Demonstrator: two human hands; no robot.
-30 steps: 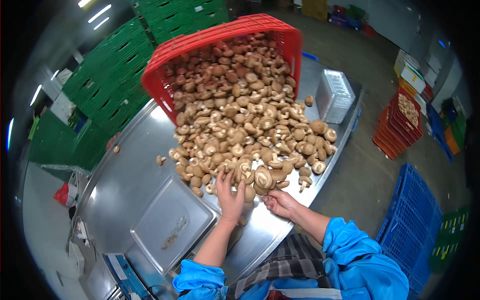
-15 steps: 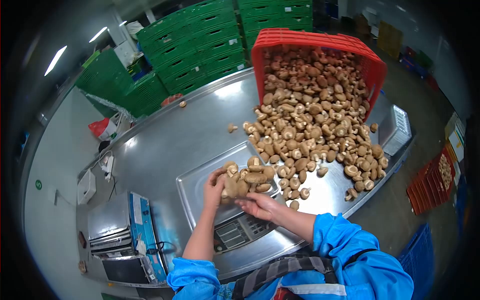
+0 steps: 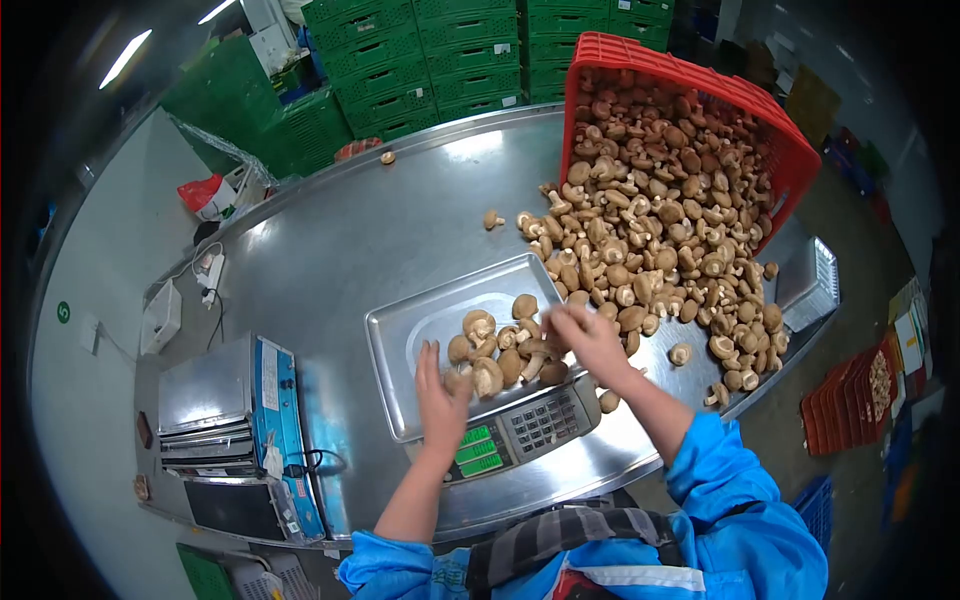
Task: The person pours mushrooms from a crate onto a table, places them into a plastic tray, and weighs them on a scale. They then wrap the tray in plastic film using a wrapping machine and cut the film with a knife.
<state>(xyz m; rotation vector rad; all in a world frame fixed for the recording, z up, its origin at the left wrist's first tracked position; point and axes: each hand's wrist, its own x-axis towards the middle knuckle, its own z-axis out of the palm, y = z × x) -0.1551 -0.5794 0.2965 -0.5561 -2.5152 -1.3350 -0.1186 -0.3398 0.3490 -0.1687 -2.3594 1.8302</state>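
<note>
Several brown shiitake mushrooms (image 3: 488,377) lie in a loose group on the metal pan (image 3: 392,325) of a digital scale. My left hand (image 3: 442,405) is at the group's left edge, fingers stretched out and nothing gripped in them. On the other side, my right hand (image 3: 592,345) is over the pan's right edge, close to the mushrooms. Its fingers are bent and blurred, so whether they hold a mushroom does not show. Below the pan, the scale's display (image 3: 480,450) glows green beside its keypad (image 3: 545,418).
A tipped red crate (image 3: 795,150) spills a large heap of shiitake mushrooms (image 3: 650,260) across the steel table (image 3: 320,260). Clear plastic trays (image 3: 812,285) are stacked at the right. A blue-sided wrapping machine (image 3: 270,420) stands left; stacked green crates (image 3: 460,60) stand behind.
The mushrooms that were between my hands now rest on the pan. My hands have moved apart, the right one toward the heap. The scale's display has lit up green, and the view has shifted.
</note>
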